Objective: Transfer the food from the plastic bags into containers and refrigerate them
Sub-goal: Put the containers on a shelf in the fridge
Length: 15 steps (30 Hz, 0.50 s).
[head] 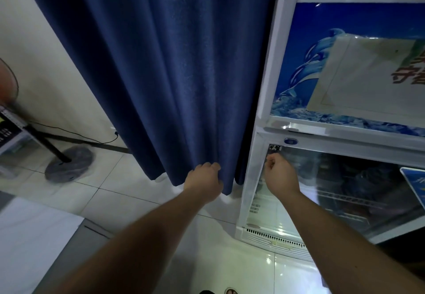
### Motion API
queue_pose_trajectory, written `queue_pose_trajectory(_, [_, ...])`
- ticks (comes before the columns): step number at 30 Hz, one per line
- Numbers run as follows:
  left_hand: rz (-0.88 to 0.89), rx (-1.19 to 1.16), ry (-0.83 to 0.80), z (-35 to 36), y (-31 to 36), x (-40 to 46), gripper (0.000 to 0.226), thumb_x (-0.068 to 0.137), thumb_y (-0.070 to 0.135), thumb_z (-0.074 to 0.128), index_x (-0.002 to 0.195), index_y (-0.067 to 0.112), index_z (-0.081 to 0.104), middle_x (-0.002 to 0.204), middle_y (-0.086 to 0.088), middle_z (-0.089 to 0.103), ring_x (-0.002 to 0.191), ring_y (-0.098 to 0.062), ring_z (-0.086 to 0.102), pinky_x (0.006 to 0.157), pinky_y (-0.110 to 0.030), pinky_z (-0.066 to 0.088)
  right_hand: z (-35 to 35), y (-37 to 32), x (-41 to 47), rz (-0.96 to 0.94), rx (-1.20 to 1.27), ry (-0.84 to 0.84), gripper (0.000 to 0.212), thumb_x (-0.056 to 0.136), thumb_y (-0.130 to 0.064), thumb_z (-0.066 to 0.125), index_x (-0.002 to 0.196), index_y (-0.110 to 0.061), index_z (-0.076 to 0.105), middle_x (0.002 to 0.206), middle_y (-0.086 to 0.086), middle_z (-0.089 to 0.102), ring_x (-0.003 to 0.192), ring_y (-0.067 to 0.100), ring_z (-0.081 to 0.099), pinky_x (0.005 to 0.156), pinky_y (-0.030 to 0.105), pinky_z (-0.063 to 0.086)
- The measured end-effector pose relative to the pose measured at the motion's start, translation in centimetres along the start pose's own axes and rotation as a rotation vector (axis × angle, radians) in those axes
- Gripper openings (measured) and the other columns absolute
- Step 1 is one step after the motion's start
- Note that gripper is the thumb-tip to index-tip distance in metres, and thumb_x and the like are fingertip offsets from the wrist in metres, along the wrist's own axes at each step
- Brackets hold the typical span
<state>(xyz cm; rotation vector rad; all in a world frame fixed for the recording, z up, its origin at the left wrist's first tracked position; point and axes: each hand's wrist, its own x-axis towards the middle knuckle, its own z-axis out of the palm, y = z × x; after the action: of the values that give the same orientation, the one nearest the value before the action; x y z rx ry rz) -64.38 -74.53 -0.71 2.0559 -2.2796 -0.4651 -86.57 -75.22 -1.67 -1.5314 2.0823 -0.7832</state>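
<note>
The left hand (205, 178) holds with curled fingers a fold of the long dark blue fabric curtain (165, 68), which hangs down to the glossy white tiled floor (128, 192). The right hand (279, 172) is at the left edge of the glass door of the white display refrigerator (253, 178), fingers curled; whether its grip holds the edge I cannot tell. A standing fan's round grey base (69, 163) stands by the cream wall (50, 68). No bags or containers show.

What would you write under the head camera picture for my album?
Left hand grips the blue curtain while the right hand reaches to the glass fridge door.
</note>
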Motion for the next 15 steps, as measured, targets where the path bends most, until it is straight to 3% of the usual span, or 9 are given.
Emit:
queue_pose_trajectory(5, [-0.034, -0.028, 0.022, -0.9, -3.2, -2.2, 0.041, 0.097, 0.032, 0.051, 0.137, 0.024, 0.053, 0.129, -0.001, 0.060, 0.118, -0.027, 0.055, 0.098, -0.041, 0.046, 0.7, -1.1, -0.4, 0.071, -0.055, -0.065, 0.017, 0.096, -0.014, 0.056, 0.113, -0.011, 0.059, 0.110, 0.015, 0.068, 0.095, 0.036, 0.064, 0.075, 0.035, 0.047])
queue_pose_trajectory(10, [-0.078, -0.047, 0.042, -1.6, -8.5, -5.7, 0.046, 0.095, 0.034, 0.054, 0.141, 0.028, 0.052, 0.129, 0.000, 0.060, 0.118, -0.026, 0.056, 0.097, -0.040, 0.047, 3.0, -4.4, -3.4, 0.064, -0.182, -0.112, 0.046, 0.092, -0.016, 0.060, 0.136, -0.004, 0.053, 0.136, 0.022, 0.056, 0.123, 0.041, 0.055, 0.101, 0.043, 0.048])
queue_pose_trajectory(15, [-0.163, -0.047, 0.076, -2.8, -15.9, -10.8, 0.049, 0.097, 0.036, 0.054, 0.145, 0.026, 0.049, 0.137, 0.000, 0.059, 0.124, -0.026, 0.056, 0.100, -0.039, 0.048, 8.1, -11.0, -8.8, -0.057, -0.203, -0.255, 0.047, 0.091, -0.025, 0.060, 0.137, -0.012, 0.053, 0.136, 0.015, 0.055, 0.119, 0.036, 0.056, 0.098, 0.045, 0.052])
